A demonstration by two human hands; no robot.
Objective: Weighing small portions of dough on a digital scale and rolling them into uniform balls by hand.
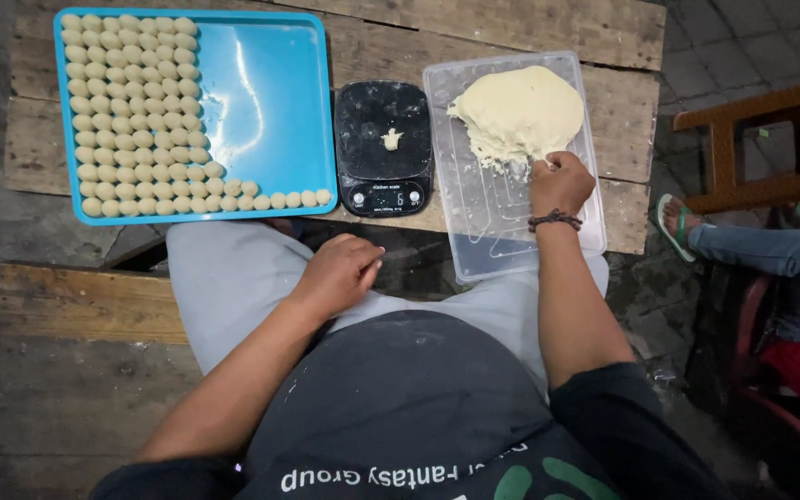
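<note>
Pale dough mound [520, 111] sits at the far end of the clear plastic tray [493, 231], directly beyond the right hand [562, 181], whose grip pinches its near ragged edge, while the left hand [337, 270] rests loosely curled, empty, over the lap.

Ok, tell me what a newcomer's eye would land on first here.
First the bright blue tray at the table's left, its left half packed with neat rows of small dough balls. Next the big pale dough mass in the clear plastic tray on the right, where the right hand pinches at its edge. Between them a black kitchen scale carries one small dough bit.
</note>
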